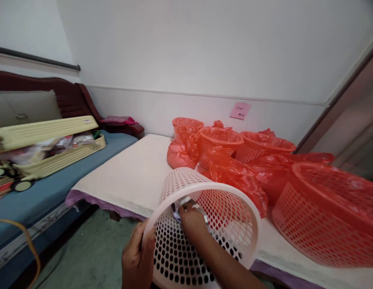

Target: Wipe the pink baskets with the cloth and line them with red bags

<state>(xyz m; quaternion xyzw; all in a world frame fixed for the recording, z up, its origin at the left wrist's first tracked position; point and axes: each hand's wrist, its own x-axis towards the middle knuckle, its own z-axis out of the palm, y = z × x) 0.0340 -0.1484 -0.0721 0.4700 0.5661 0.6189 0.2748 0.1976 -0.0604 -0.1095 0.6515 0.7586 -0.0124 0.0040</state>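
The left hand grips the rim of a pale basket, tipped with its mouth toward the person at the table's near edge. Inside, the right hand touches some crumpled scraps; whether it pinches them, I cannot tell. If that one-sided hold twists, the basket could slip off the table or knock the red bag behind it

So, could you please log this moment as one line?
left hand: grips rim of pale basket; right hand: inside it, at whitish item, grasp unclear; basket: tilted, mouth toward camera; nearby: other baskets, red bags
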